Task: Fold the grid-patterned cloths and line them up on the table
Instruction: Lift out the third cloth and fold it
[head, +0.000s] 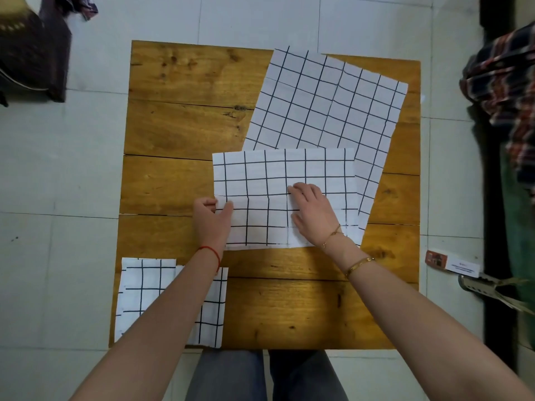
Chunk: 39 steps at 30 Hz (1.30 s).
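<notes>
A half-folded white cloth with a black grid (278,175) lies in the middle of the wooden table (179,123). My left hand (211,218) pinches its left edge between thumb and fingers. On the same cloth, right of centre, my right hand (311,212) presses flat with straight fingers. A larger unfolded grid cloth (324,102) lies spread at the far right, partly under the half-folded one. Two folded grid cloths sit side by side at the near left corner, one (142,287) at the edge and one (212,311) partly hidden by my left forearm.
A person in a plaid shirt (503,82) stands at the right of the table. A dark seat with cloth (31,47) is at the far left on the tiled floor. A small card (451,263) lies on the floor right of the table.
</notes>
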### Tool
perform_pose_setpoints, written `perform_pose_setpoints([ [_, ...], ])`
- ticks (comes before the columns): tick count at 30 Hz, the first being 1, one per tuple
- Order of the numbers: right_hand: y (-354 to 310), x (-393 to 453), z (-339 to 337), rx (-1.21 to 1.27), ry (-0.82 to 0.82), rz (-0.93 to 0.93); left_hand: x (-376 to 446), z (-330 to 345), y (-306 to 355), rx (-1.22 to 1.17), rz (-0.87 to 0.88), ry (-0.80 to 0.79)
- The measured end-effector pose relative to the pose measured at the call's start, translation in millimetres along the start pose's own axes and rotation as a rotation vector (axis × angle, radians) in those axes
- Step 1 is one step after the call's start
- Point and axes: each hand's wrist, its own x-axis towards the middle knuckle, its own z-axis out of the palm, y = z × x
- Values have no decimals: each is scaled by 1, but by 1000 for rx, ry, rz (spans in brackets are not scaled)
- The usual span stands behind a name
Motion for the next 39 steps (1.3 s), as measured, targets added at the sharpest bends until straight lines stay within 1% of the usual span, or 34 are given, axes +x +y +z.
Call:
perform_pose_setpoints([
  [2,-3,1,2,-18,6,-2,-1,-7,5,-74,-12,-28],
  [4,-9,2,3,-28,10,-3,-1,-17,10,-104,17,-94],
  [9,-27,11,7,-37,30,7,-7,-46,25,52,175,-234],
  [13,-44,21,10,-41,14,-3,-13,-59,39,172,333,-276],
  [14,-48,23,11,-38,10,-6,-14,-60,42,216,377,-271],
  [16,-55,26,12,-33,5,-5,-16,-59,46,376,477,-209],
  [18,-59,28,13,-24,8,1,-19,-57,49,508,533,-95],
  [20,-61,28,13,-19,8,4,-22,-58,53,544,548,10],
  [23,-59,28,12,-29,1,-5,-24,-61,55,542,604,85],
  [30,-52,26,13,-40,18,-3,-26,-65,51,553,698,121],
  [35,-50,25,14,-25,21,-11,-25,-66,45,460,688,158],
  [39,-51,26,15,-14,0,-4,-27,-64,44,379,694,125],
])
